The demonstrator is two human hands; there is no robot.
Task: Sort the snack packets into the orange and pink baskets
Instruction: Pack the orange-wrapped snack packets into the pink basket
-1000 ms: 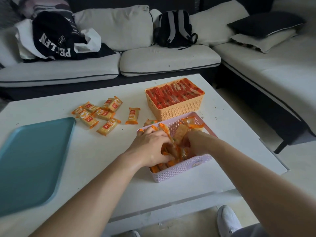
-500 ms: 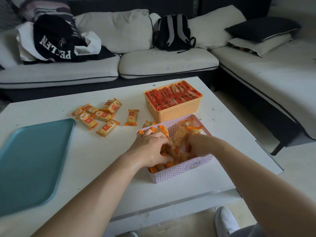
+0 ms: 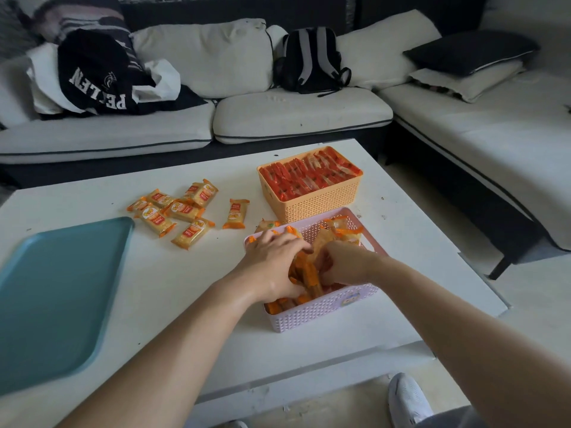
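Both hands are reaching into the pink basket (image 3: 321, 313), which is sitting near the table's (image 3: 185, 288) front edge. The left hand (image 3: 272, 267) is lying palm-down with fingers curled loosely over the orange-edged packets inside (image 3: 304, 273); whether it is actually gripping one cannot be told. The right hand (image 3: 343, 264) is curled partway closed, fingertips pressing among the same packets, grasp likewise unclear.

The pink basket's long axis is running from near-left toward far-right. Just behind it, almost touching, the orange basket (image 3: 312, 202) is holding tight rows of red packets (image 3: 309, 174).

Loose yellow packets (image 3: 182, 211) are lying scattered left of the baskets, one (image 3: 236, 213) lying apart, long axis pointing away. A teal tray (image 3: 55, 291) is resting at far left. Sofa (image 3: 278, 115) behind, carrying a backpack (image 3: 310, 60) and dark clothing (image 3: 92, 75)
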